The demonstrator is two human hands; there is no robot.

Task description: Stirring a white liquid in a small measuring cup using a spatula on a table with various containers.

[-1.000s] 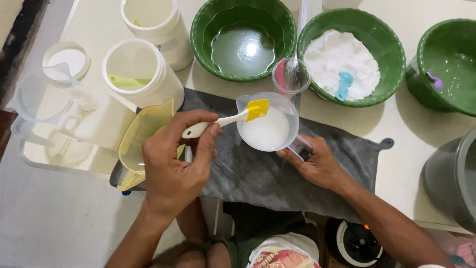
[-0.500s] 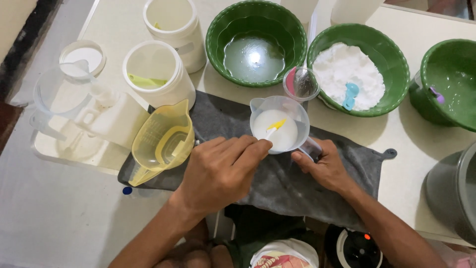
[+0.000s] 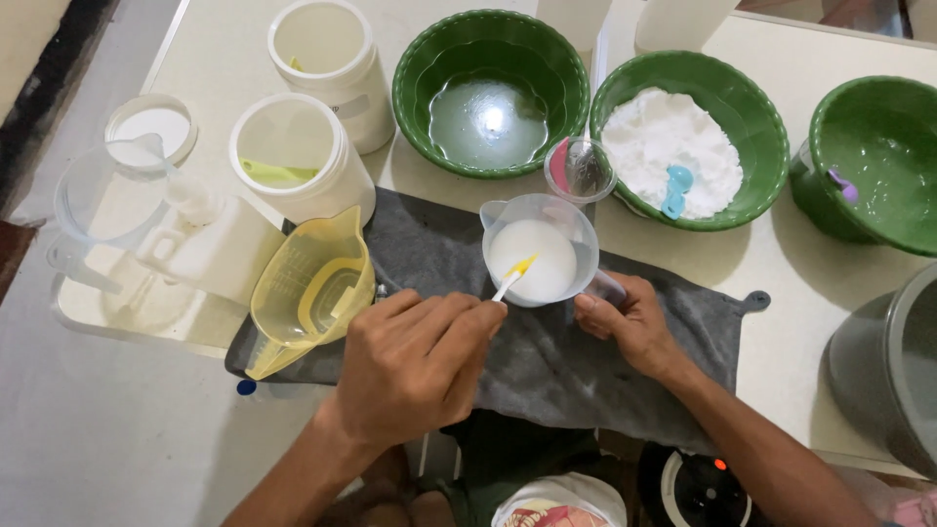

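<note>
A clear measuring cup [image 3: 576, 229] holding white liquid stands on a grey cloth [image 3: 547, 361]. My left hand [image 3: 415, 366] grips a small white spatula with a yellow tip [image 3: 514, 276], and the tip dips into the white liquid. My right hand [image 3: 630, 322] holds the cup's handle on its right side.
A yellow measuring jug [image 3: 312, 288] lies tilted at the cloth's left end. Behind are three green bowls: one with clear liquid [image 3: 488, 93], one with white powder and a blue scoop [image 3: 688, 141], one at right [image 3: 874, 161]. White jars [image 3: 298, 156], a small clear cup [image 3: 579, 169] and a grey bucket [image 3: 893, 361] stand around.
The spatula went from lying across the cup's rim down into the white liquid. My left hand has moved right and nearer the cup. My right hand stays on the handle.
</note>
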